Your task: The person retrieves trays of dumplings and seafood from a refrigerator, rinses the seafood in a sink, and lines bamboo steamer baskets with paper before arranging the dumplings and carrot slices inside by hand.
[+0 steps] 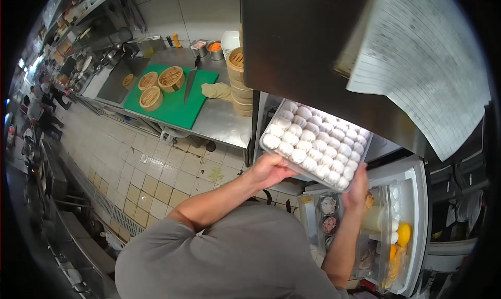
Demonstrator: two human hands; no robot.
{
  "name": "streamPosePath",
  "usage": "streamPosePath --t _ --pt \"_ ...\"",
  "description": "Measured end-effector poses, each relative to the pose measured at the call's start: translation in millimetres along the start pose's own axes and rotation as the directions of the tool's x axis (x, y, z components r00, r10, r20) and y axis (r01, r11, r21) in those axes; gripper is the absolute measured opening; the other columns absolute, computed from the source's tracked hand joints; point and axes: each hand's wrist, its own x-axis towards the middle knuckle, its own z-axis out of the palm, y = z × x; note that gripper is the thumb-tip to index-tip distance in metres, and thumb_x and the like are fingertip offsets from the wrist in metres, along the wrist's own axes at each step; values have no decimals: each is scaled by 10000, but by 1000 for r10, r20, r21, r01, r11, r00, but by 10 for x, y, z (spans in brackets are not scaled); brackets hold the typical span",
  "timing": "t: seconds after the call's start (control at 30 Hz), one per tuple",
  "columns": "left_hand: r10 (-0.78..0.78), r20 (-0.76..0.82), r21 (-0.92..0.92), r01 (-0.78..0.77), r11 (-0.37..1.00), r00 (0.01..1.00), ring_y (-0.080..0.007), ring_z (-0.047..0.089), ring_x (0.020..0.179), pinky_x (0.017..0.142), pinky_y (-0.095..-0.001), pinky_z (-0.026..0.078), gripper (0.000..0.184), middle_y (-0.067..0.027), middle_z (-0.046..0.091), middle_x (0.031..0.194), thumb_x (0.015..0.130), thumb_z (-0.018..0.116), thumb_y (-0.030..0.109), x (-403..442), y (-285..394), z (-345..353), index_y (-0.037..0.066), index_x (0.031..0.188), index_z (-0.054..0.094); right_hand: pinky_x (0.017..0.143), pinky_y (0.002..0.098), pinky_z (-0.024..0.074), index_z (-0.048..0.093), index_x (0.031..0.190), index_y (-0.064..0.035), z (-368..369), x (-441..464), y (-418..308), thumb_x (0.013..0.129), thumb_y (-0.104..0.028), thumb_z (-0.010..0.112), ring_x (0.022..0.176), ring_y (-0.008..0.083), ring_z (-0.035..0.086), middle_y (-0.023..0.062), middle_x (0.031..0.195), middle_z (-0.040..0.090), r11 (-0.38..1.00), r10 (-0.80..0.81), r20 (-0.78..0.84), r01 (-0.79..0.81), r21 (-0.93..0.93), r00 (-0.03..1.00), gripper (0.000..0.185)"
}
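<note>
A clear tray [305, 175] full of round white dough balls [315, 147] in rows is held at the opening of a fridge. My left hand [270, 170] grips the tray's near left corner, fingers beneath it. At the right corner, my right hand [357, 187] holds the tray's edge, its fingers partly hidden. The far side of the tray lies inside the fridge opening, below the dark upper door.
The open fridge door [417, 210] on the right holds eggs and yellow items. A steel counter [224, 124] at left bears a green board [182, 111], a knife [191, 82], bamboo steamers [171, 79] and a cloth [216, 91]. Papers [417, 64] hang upper right. People stand far left.
</note>
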Motion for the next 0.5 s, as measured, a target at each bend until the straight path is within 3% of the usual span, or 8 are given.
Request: streamPosePath --t 0.07,0.2,0.33,0.4,0.5 --pt "-32 -31 26 33 999 999 -369 490 1439 1226 -559 378 818 -191 471 1572 844 613 70 -244 -26 45 31 1602 308 1111 382 461 429 1519 31 105 -260 144 1126 -326 523 1304 225 582 136 1502 545 995 47 17 -45 -94 999 539" --pt "-96 -145 51 104 993 985 -362 470 1457 1215 -565 381 899 -183 443 1598 838 706 101 -793 -50 330 46 1624 271 1111 372 453 427 1522 25 51 -828 226 1108 -325 566 1300 214 577 132 1476 570 986 -8 -81 -5 -166 997 560" --pt "-152 -184 27 160 987 971 -362 471 1458 1206 -548 394 918 -184 437 1603 844 710 112 -1448 -100 354 48 1634 247 1115 364 438 407 1537 23 199 -1528 247 1081 -365 614 1300 210 561 129 1476 565 959 -76 -31 64 -277 997 633" --pt "-170 -125 -40 167 985 977 -350 498 1439 1185 -532 436 825 -184 448 1588 872 611 34 -1740 -34 334 25 1620 265 1124 366 426 405 1531 24 325 -1829 371 1075 -340 627 1305 207 549 131 1477 560 934 -89 16 89 -346 996 625" --pt "-223 -162 -39 219 975 961 -338 499 1439 1186 -517 433 796 -180 454 1585 899 627 51 -1880 5 256 23 1614 279 1130 371 429 399 1534 18 345 -1970 528 1079 -287 625 1323 218 547 136 1483 554 950 -35 -15 28 -311 999 592"
